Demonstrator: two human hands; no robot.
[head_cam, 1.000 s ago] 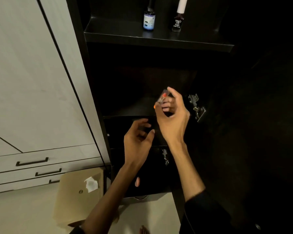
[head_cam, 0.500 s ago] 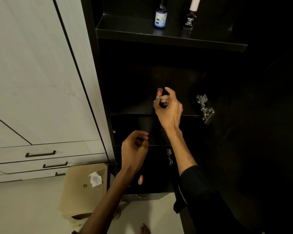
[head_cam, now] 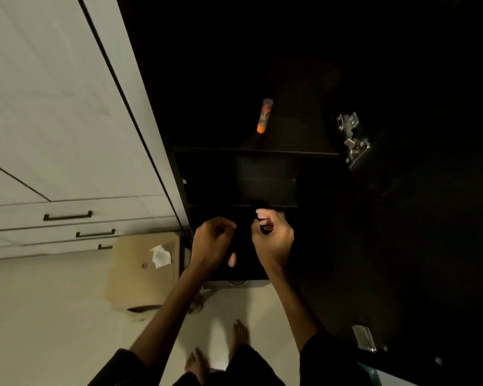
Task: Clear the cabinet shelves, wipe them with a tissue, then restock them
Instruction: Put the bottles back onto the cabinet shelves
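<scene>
Head view: small tube [head_cam: 264, 115] stands upright on dark cabinet shelf [head_cam: 290, 135], orange end down, long axis near vertical. Left hand [head_cam: 211, 240] loosely curled, holding nothing; right hand [head_cam: 272, 236] curled, contents unclear.

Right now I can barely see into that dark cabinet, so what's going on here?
A person stands barefoot at the open dark cabinet. A small orange-capped tube stands alone on a shelf. Both hands are lower down, in front of a lower shelf: the right hand seems to pinch something small and dark, the left hand is loosely curled and holds nothing. A crumpled tissue lies on a cardboard box.
</scene>
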